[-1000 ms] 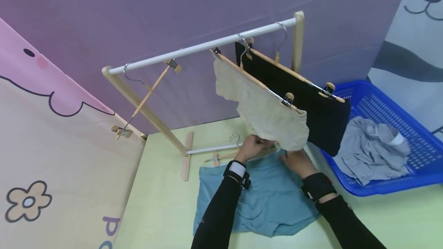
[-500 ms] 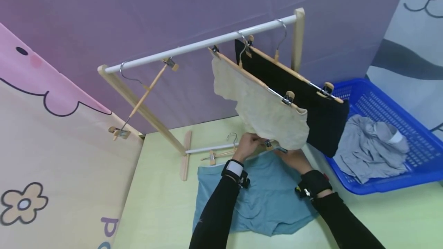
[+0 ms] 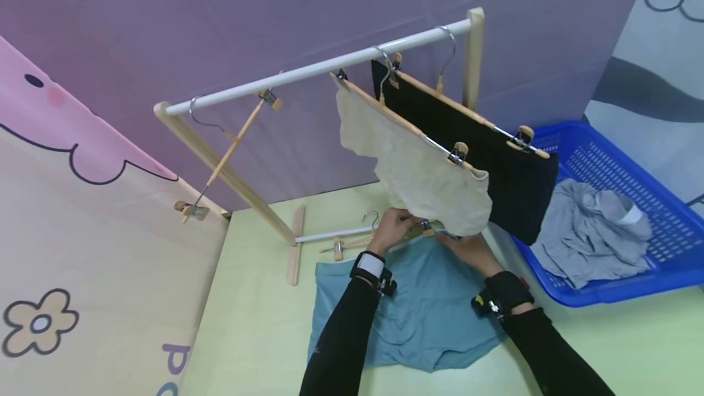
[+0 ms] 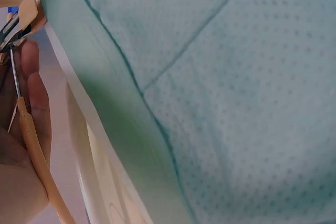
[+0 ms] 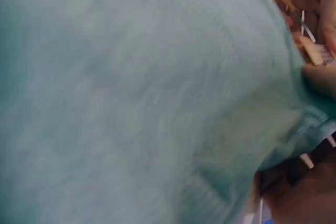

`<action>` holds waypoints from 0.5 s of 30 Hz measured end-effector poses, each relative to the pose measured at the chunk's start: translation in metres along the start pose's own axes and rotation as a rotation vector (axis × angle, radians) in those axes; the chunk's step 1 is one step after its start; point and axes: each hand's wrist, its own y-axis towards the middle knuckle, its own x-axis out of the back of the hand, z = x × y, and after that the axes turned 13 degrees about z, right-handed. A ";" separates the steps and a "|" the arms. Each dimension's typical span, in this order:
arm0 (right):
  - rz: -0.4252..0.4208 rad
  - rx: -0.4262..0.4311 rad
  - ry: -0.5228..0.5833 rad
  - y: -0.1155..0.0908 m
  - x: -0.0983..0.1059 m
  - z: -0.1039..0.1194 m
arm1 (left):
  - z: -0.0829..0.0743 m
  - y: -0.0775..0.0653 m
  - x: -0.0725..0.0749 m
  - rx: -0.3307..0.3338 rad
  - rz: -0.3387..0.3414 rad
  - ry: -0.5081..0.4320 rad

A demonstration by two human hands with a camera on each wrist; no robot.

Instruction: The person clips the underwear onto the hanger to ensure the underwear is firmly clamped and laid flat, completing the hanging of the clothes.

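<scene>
Teal shorts [image 3: 423, 316] lie flat on the pale green surface, waistband toward the rack. Along that waistband runs a wooden clip hanger [image 4: 34, 145], its hook [image 3: 371, 217] pointing away. My left hand [image 3: 392, 230] grips the hanger near one metal-and-wood clip [image 4: 26, 17], fingers curled behind the bar. At the waistband's right corner, my right hand [image 3: 472, 253] pinches the teal cloth, close beside the clip. The hanging cream garment [image 3: 429, 182] overlaps the fingertips' area in the head view. In the right wrist view, cloth fills most of the picture and the clip [image 5: 311, 51] shows at the edge.
A rack with a white rail [image 3: 324, 69] stands behind, bearing the cream garment, a black garment [image 3: 517, 194] and a bare clip hanger [image 3: 236, 142]. On the right, a blue basket [image 3: 632, 164] holds a grey garment [image 3: 594, 231].
The hanger's right clip has come into view between the hands. My right hand has shifted slightly left toward it, its wrist turning a little. The shorts lie almost as before.
</scene>
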 end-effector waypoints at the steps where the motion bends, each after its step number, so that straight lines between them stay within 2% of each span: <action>1: 0.005 -0.005 0.003 -0.001 0.001 -0.001 | 0.000 0.000 0.000 -0.003 -0.005 0.001; 9: 0.038 0.016 0.005 -0.005 0.003 -0.002 | 0.000 0.000 0.001 -0.027 -0.008 -0.064; 15: -0.023 0.030 0.001 -0.005 0.001 0.000 | -0.002 -0.003 0.000 -0.041 0.020 -0.095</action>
